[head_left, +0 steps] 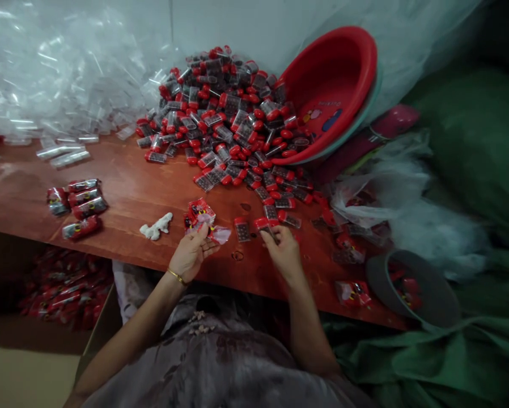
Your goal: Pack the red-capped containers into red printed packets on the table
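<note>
Left hand (190, 252), a gold bangle at its wrist, was closed on a small clear packet (218, 234) at the near edge of the table (144, 187), with a few red printed wrappers (200, 211) lying just beyond its fingertips. Right hand (285, 249) had its fingertips pinched on a red-capped piece (262, 224) that rested on the wood, and a second loose piece (242, 229) lay between the two hands.

At the back a red basin (335, 73) stood tipped on its side against the wall, and a big pile of red-capped pieces (229, 119) spilled from its mouth across the table towards the hands. A grey bowl (433, 294) off the right edge held a few red items. Below the table on the left, a cardboard box (67, 289) was filled with wrapped red packs.

Four finished packs (78, 207) sat in a group well to the left of the left hand, a white crumpled lump (156, 226) just beside it, and a heap of clear sleeves (59, 73) at the far left.
</note>
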The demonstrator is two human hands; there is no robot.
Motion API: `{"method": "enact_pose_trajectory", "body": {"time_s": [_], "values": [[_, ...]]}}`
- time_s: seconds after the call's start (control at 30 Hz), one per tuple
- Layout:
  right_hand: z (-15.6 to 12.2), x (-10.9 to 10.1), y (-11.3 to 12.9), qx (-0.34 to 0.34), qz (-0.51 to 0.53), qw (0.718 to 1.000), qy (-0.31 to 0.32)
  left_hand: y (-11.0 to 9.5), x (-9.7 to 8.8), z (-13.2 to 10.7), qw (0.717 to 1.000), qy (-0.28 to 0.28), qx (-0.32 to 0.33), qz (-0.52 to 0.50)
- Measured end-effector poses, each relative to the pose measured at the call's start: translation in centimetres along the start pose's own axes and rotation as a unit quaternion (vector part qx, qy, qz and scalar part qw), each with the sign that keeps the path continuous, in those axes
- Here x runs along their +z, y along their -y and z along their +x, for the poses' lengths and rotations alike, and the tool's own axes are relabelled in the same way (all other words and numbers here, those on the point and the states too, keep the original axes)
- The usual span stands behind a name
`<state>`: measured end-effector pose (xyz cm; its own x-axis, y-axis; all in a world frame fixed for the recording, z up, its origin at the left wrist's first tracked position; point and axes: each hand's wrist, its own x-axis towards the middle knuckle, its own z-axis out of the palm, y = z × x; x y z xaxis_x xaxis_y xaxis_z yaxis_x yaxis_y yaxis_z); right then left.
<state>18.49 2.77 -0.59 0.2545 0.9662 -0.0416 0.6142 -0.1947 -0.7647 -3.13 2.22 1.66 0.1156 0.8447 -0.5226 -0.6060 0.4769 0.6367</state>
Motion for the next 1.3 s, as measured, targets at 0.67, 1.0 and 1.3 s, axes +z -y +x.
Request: {"method": "enact_pose_trajectory", "body": {"time_s": [0.67, 1.0, 1.3], "values": [[-5.0, 0.6, 3.7, -0.029, 0.25, 0.954, 0.166, 0.3, -0.5, -0.1, 0.959, 0.062, 0.193, 0.199], [-5.7, 2.9, 3.9, -0.072, 0.256, 0.961, 0.076, 2.2, 1.2, -0.3, 0.989, 0.027, 0.132, 0.065], [-5.4, 4.4, 4.3, -0.023, 0.344, 0.936, 0.067, 3.2, 2.0, -0.6, 0.99, 0.015, 0.125, 0.057]]}}
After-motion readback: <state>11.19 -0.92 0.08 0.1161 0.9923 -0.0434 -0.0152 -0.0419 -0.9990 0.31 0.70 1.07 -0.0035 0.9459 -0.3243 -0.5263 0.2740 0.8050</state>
